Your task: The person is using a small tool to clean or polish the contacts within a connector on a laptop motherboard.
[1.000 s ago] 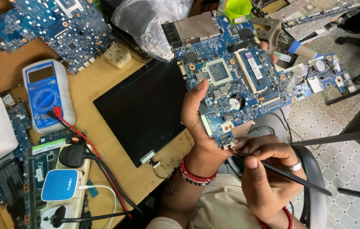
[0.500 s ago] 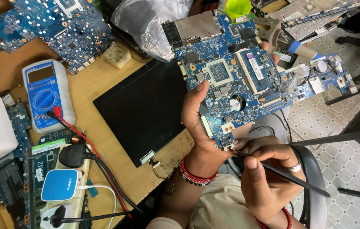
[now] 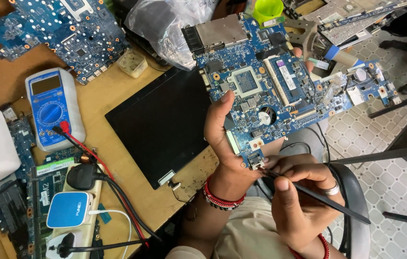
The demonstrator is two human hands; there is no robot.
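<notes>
Left hand gripping blue laptop motherboard by its near edge, thumb across the face, board held up over the lap beyond the right edge of the bench. Right hand pinching thin black tweezers, tip set against a small connector at the board's near corner. Ring on one finger of right hand, red bead bracelet on left wrist.

Change against the two earlier frames: almost none. Board at same tilt, left grip same, tweezer tip at same corner; right hand perhaps drawn a shade nearer the body. Reads as fine, steady work at one spot, not a move between places.

On bench, left: blue multimeter with red and black leads, black flat panel just left of the held board, second blue circuit board far left, white-and-blue adapter on a power strip near left, clear plastic bag far.

Hard to make out: what exactly the tweezer tip touches, too small to tell. Fingers of left hand behind the board hidden. White box at left edge cut off by frame. Far right clutter of parts and a green cup partly cropped.
</notes>
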